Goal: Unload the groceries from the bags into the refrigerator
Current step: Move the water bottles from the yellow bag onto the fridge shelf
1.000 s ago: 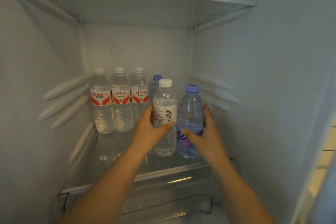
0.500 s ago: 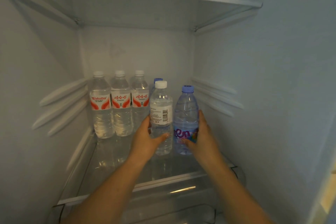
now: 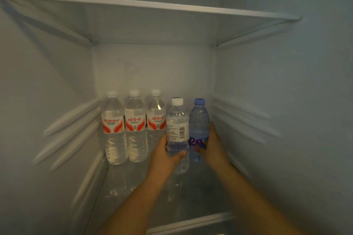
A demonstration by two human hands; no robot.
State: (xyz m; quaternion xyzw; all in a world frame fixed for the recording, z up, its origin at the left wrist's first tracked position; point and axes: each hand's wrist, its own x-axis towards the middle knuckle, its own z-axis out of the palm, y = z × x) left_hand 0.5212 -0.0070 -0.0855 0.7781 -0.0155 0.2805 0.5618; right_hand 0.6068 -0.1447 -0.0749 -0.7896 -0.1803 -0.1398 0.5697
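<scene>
On the fridge shelf point(image 3: 118, 187), left hand point(image 3: 164, 156) grips clear bottle point(image 3: 177, 129), right hand point(image 3: 214, 145) grips blue bottle point(image 3: 198, 120); both upright, caps up.

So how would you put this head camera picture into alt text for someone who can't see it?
Two hands push water bottles back on a glass fridge shelf: the left hand grips a white-capped bottle, the right hand a blue bottle, beside three red-labelled bottles.

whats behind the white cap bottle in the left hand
Just above the white-cap bottle, a sliver of a dark blue cap peeks out, so another bottle stands behind it. Its body is covered. Beyond that is the fridge's back wall.
</scene>
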